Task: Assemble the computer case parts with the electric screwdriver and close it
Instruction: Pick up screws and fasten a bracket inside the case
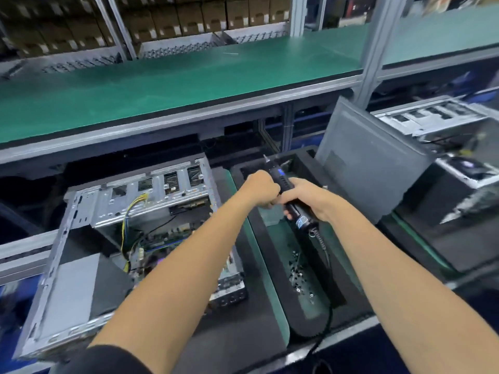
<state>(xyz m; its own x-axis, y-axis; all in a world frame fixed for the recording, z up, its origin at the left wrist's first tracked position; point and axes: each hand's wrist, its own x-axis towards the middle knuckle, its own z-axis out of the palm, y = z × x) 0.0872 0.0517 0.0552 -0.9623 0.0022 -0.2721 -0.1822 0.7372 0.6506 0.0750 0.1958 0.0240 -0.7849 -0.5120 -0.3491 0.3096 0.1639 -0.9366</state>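
Right hand (305, 199) has its grip wrapped around the electric screwdriver (290, 197), bit pointing up and away. Left hand (260, 188) is clenched in a fist against the tool. Both hover over the black foam tray (272, 255) with loose screws (298, 273). Open computer case (121, 238) lies left on the bench, side panel (370, 157) leaning right. Green shelf (162, 85) overhead.
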